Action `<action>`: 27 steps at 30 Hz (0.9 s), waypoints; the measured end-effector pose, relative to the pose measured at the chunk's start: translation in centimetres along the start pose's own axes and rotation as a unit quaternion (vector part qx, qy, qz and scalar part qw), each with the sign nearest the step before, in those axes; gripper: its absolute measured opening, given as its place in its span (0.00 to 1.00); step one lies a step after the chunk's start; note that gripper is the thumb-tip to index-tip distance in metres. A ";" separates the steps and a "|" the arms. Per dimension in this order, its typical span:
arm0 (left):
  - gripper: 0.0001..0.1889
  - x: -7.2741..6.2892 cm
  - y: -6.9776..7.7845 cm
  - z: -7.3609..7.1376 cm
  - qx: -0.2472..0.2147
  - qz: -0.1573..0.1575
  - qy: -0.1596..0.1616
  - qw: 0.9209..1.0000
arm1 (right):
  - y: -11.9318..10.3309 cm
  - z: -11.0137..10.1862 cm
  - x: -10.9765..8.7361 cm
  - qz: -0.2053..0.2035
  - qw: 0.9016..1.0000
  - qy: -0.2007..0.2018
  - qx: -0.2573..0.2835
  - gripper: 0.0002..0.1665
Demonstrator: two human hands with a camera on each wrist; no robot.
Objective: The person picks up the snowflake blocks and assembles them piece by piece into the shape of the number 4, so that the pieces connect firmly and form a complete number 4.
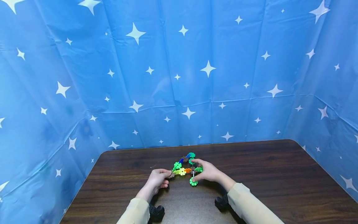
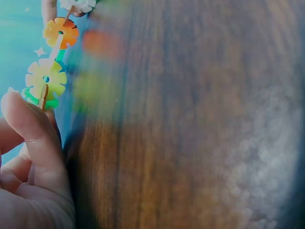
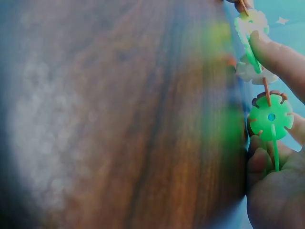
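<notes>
Notched plastic snowflake discs, slotted together into a looped chain (image 1: pixel 182 171), lie between both hands over the middle of the table. My left hand (image 1: pixel 157 179) pinches a brown disc (image 1: pixel 172 175) at the chain's left end with thumb and index finger. Beside those fingers is a yellow disc (image 2: pixel 46 78), then an orange disc (image 2: pixel 61 33). From the right side, my right hand (image 1: pixel 208 171) grips the chain, its thumb on the near green disc (image 1: pixel 193 181) and its index finger reaching a far green disc (image 1: pixel 191 161). Another green disc (image 3: pixel 271 117) sits inside the palm.
The dark wood-grain table (image 1: pixel 265 174) extends around the hands. Behind it and on both sides hangs a blue curtain (image 1: pixel 167 87) with white stars. Black wrist devices (image 1: pixel 157 212) sit below each wrist, close to the tabletop.
</notes>
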State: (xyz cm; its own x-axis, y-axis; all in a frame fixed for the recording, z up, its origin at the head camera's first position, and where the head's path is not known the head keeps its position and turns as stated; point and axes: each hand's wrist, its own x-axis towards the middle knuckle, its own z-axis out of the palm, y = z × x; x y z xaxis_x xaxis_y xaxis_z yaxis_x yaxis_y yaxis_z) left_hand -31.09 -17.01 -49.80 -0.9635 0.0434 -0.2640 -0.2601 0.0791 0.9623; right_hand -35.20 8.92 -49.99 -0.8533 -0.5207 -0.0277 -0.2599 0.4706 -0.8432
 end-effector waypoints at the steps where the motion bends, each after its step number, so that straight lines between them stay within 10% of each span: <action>1: 0.12 0.0 0.0 0.0 0.002 -0.001 -0.001 1.000 | 0.0 0.0 0.0 0.001 1.000 0.000 0.000 0.49; 27: 0.11 0.1 0.0 0.0 0.053 -0.004 -0.005 0.999 | -0.2 -0.1 -0.1 -0.001 0.999 -0.028 -0.027 0.52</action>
State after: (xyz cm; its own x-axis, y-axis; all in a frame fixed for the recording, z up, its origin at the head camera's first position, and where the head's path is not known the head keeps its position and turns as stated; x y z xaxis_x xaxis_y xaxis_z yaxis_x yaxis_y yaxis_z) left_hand -31.21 -17.00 -49.79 -0.9605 0.0521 -0.2735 -0.2598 0.1852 0.9477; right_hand -35.15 8.93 -49.78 -0.8268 -0.5597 -0.0569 -0.2866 0.5060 -0.8136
